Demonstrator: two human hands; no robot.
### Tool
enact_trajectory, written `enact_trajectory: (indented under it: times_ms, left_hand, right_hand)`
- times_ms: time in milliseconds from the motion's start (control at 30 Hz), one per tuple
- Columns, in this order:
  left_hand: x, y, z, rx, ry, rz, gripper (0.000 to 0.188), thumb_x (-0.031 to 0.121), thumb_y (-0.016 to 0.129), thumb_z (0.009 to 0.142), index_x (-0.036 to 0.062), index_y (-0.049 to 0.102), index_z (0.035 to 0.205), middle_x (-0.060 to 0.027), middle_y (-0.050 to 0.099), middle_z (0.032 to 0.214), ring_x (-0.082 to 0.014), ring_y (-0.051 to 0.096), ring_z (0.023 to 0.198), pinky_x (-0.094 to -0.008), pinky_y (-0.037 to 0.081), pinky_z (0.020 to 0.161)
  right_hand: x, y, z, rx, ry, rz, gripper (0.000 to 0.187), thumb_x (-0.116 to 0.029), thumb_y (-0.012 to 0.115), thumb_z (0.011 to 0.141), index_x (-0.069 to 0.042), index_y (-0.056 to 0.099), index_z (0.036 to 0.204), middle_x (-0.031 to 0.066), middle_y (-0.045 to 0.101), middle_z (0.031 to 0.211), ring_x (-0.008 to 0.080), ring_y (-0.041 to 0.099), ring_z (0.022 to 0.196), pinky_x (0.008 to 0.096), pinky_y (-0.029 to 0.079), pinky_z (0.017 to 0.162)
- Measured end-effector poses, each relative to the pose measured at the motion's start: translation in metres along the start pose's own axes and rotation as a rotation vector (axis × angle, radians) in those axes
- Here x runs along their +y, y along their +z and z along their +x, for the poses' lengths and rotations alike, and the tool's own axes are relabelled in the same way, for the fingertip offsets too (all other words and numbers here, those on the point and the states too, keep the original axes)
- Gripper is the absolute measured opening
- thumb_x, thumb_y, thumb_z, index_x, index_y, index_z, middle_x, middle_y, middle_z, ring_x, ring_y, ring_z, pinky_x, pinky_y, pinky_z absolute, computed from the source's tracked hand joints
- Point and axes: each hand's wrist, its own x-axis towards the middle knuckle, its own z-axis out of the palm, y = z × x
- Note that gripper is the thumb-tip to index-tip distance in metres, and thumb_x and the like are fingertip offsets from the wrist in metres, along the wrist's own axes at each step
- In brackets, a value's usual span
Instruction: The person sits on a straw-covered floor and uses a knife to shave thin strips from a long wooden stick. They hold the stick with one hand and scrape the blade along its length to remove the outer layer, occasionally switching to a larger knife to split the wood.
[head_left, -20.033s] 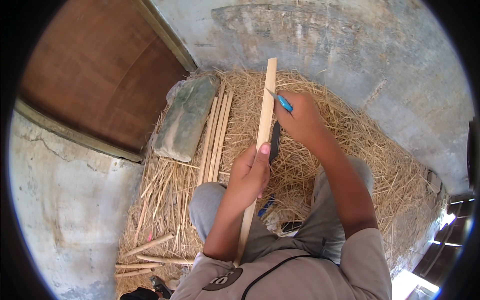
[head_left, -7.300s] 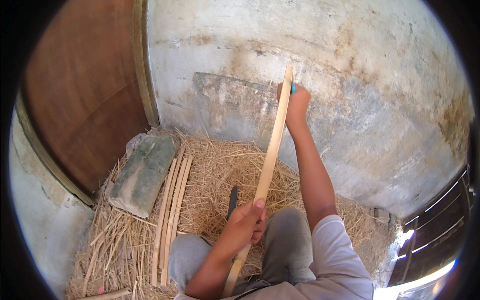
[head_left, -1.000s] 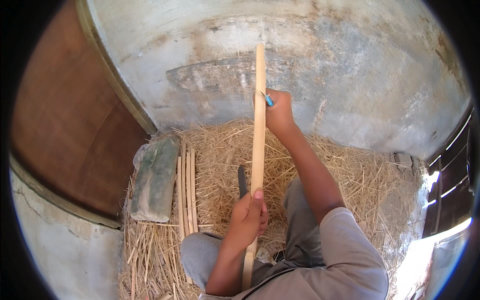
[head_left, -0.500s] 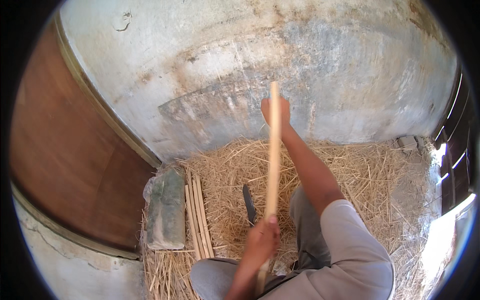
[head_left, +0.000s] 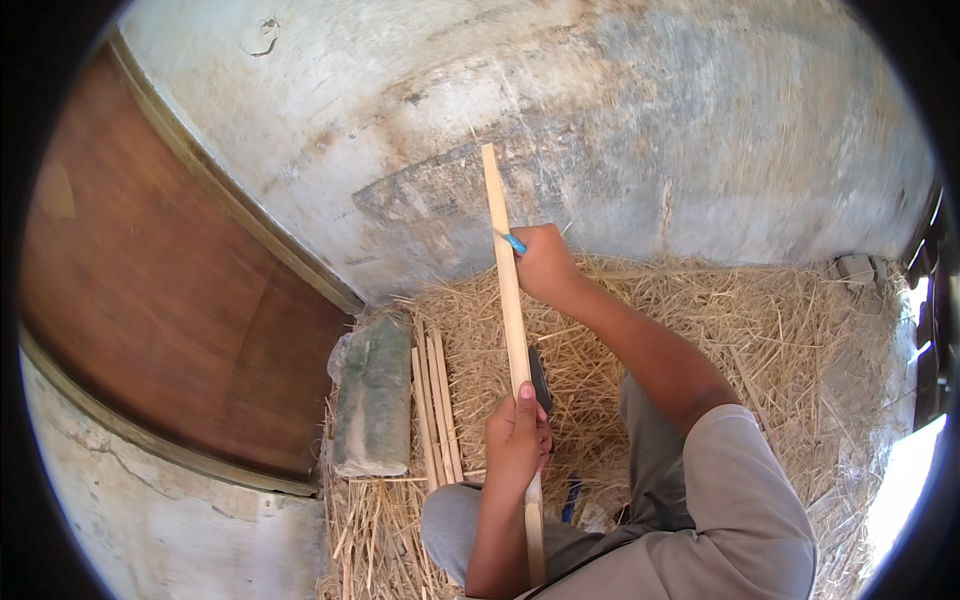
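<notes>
A long, pale strip of bamboo or wood (head_left: 508, 300) runs from my lap up toward the wall, its far end narrower. My left hand (head_left: 513, 440) is closed around its lower part, thumb on top. Farther up, my right hand (head_left: 548, 265) is closed on a small blue-handled tool (head_left: 514, 243). Its thin tip lies across the strip's edge; the rest of the tool is hidden in my fingers. Beyond my left hand a dark, flat blade-like piece (head_left: 540, 380) lies on the straw, partly hidden.
Several similar pale strips (head_left: 435, 405) lie left of my knee, beside a wrapped greenish block (head_left: 373, 400). Straw (head_left: 700, 330) covers the floor. A stained wall (head_left: 620, 130) stands ahead, a brown door panel (head_left: 170, 290) at left. A small blue item (head_left: 571, 498) lies near my lap.
The strip's far end has swung left in the view, and the strip now leans left. My right hand has come slightly lower, showing the blue tool. My view has shifted a little.
</notes>
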Motion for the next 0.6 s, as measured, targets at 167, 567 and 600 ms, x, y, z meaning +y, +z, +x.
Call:
enact_trajectory:
  times_ms: [167, 567, 600]
  left_hand:
    - [-0.001, 0.001, -0.007, 0.004, -0.029, -0.001, 0.044, 0.049, 0.048, 0.104, 0.012, 0.045, 0.082, 0.0034, 0.035, 0.054, -0.0055, 0.031, 0.041, -0.0231, 0.025, 0.036]
    - [-0.006, 0.001, -0.011, 0.049, 0.046, 0.043, 0.041, 0.045, 0.047, 0.105, 0.012, 0.045, 0.081, 0.0048, 0.036, 0.054, -0.0042, 0.032, 0.042, -0.0226, 0.024, 0.037]
    - [-0.007, 0.001, -0.011, 0.06, 0.084, 0.086, 0.042, 0.044, 0.046, 0.106, 0.0103, 0.046, 0.081, 0.0037, 0.039, 0.054, -0.0051, 0.036, 0.042, -0.0229, 0.027, 0.038]
  right_hand:
    - [-0.008, -0.023, 0.018, -0.128, 0.117, -0.211, 0.019, -0.021, 0.065, 0.087, -0.007, 0.07, 0.075, 0.0155, 0.065, 0.066, 0.0354, 0.066, 0.061, 0.0452, 0.054, 0.059]
    - [0.014, -0.013, 0.016, 0.009, -0.227, -0.422, 0.005, -0.015, 0.071, 0.075, -0.01, 0.071, 0.074, 0.011, 0.065, 0.064, 0.0296, 0.065, 0.057, 0.0421, 0.051, 0.053]
    - [0.014, -0.014, 0.017, 0.029, -0.226, -0.434, 0.005, -0.015, 0.072, 0.074, -0.01, 0.07, 0.074, 0.0111, 0.065, 0.063, 0.0297, 0.065, 0.057, 0.0421, 0.051, 0.053]
